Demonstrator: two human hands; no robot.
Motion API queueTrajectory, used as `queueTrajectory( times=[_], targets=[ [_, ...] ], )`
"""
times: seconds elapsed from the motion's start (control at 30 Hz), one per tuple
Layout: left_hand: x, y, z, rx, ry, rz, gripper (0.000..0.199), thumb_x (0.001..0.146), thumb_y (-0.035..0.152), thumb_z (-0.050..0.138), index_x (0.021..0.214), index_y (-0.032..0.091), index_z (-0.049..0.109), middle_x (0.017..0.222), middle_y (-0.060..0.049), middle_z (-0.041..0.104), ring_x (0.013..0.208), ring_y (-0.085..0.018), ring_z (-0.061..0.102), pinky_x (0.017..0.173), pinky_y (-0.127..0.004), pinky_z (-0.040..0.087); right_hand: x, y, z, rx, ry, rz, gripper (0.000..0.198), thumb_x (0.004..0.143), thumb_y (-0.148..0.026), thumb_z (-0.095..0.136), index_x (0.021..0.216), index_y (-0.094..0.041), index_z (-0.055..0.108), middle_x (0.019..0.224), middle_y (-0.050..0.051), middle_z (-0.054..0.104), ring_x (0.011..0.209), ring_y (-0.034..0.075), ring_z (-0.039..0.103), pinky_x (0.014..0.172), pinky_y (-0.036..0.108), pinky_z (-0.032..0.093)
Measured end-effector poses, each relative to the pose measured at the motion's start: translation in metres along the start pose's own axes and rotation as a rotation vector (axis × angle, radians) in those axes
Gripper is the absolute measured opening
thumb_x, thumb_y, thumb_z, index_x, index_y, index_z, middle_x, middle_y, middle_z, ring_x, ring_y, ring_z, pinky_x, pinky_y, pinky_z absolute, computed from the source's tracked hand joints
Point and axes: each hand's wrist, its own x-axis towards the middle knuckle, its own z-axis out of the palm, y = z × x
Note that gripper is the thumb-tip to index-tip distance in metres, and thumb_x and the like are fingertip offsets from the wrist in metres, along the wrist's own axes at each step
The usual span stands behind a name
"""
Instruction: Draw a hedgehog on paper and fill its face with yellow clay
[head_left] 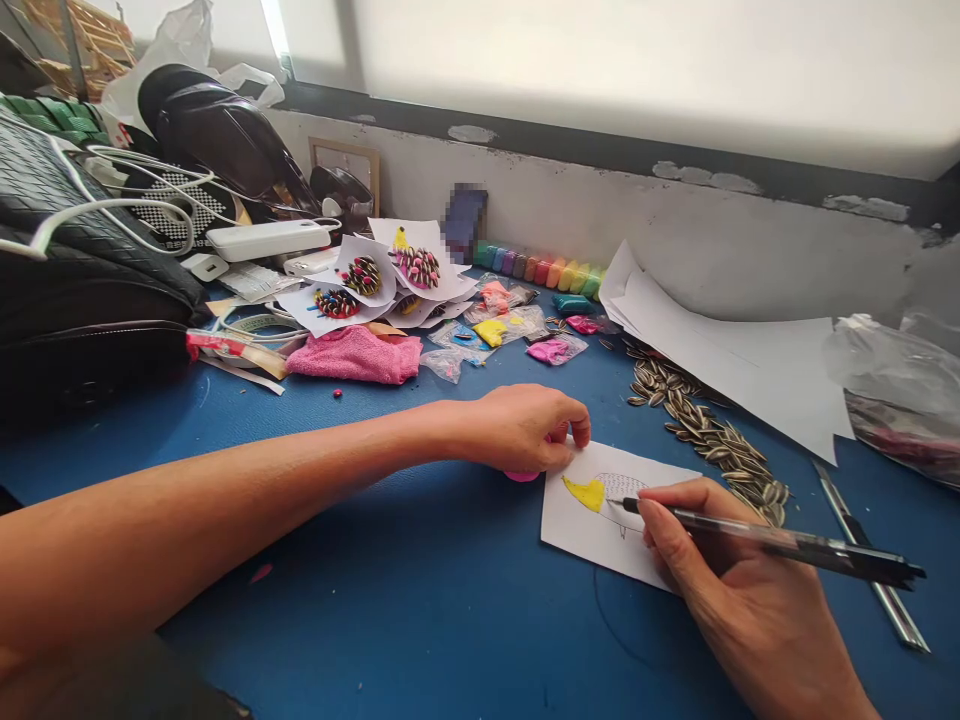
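Note:
My right hand [750, 590] grips a black clear-barrelled pen [780, 540], its tip on a small white paper [570, 530]. Drawn on this paper is an animal outline with a body full of small marks and thin legs. A yellow clay patch [589, 493] covers the pointed head end. My left hand [525, 425] is closed, with curled fingers and thumb on the paper's upper left corner. Partly hidden beneath that hand is a flat pink piece [523, 477].
Striped sunflower seeds [712, 440] lie beyond the paper, beside large white sheets [720, 350]. A utility knife [874, 560] rests at right. Farther back are bagged clay [491, 332], a pink cloth [356, 355], seed-covered pictures [416, 265] and a black bag [90, 320].

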Motion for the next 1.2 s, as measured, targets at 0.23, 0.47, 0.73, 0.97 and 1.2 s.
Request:
queueTrajectory(
  times=[0.23, 0.47, 0.73, 0.97, 1.2],
  targets=[
    [0.000, -0.002, 0.001, 0.006, 0.010, 0.011, 0.025, 0.083, 0.018, 0.056, 0.105, 0.022, 0.065, 0.095, 0.003, 0.067, 0.085, -0.013, 0.058, 0.070, -0.021, 0.038, 0.002, -0.004, -0.001, 0.007, 0.013, -0.026, 0.017, 0.085, -0.041, 0.061, 0.077, -0.026, 0.065, 0.061, -0.005, 0.062, 0.049, 0.011, 0.057, 0.045, 0.019, 0.045],
    [-0.001, 0.000, -0.001, 0.000, -0.001, 0.007, 0.025, 0.083, 0.016, 0.056, 0.106, 0.021, 0.065, 0.095, 0.002, 0.067, 0.084, -0.013, 0.057, 0.072, -0.020, 0.039, -0.002, -0.005, 0.000, -0.003, 0.020, 0.027, 0.019, 0.085, -0.043, 0.060, 0.078, -0.026, 0.064, 0.065, -0.004, 0.062, 0.052, 0.011, 0.054, 0.047, 0.020, 0.045],
    [0.000, 0.000, -0.001, 0.009, -0.003, 0.006, 0.025, 0.083, 0.018, 0.057, 0.107, 0.021, 0.065, 0.096, 0.002, 0.067, 0.085, -0.012, 0.057, 0.070, -0.020, 0.039, -0.001, 0.004, 0.000, -0.022, -0.012, -0.059, 0.018, 0.088, -0.042, 0.058, 0.082, -0.026, 0.064, 0.067, -0.004, 0.063, 0.051, 0.011, 0.055, 0.046, 0.021, 0.044],
    [0.000, 0.000, 0.000, 0.013, 0.003, 0.008, 0.025, 0.083, 0.018, 0.056, 0.106, 0.022, 0.065, 0.096, 0.003, 0.067, 0.086, -0.012, 0.058, 0.071, -0.020, 0.038, 0.000, 0.004, -0.001, -0.062, -0.009, -0.092, 0.017, 0.089, -0.041, 0.057, 0.082, -0.027, 0.063, 0.065, -0.005, 0.062, 0.052, 0.011, 0.054, 0.047, 0.021, 0.044],
    [0.000, 0.001, -0.001, 0.011, -0.001, 0.002, 0.024, 0.084, 0.018, 0.056, 0.107, 0.022, 0.065, 0.097, 0.003, 0.066, 0.086, -0.012, 0.057, 0.071, -0.021, 0.038, 0.000, 0.001, -0.001, -0.060, 0.003, -0.090, 0.016, 0.088, -0.039, 0.058, 0.079, -0.027, 0.063, 0.063, -0.006, 0.061, 0.050, 0.010, 0.054, 0.047, 0.019, 0.044]
  ],
)
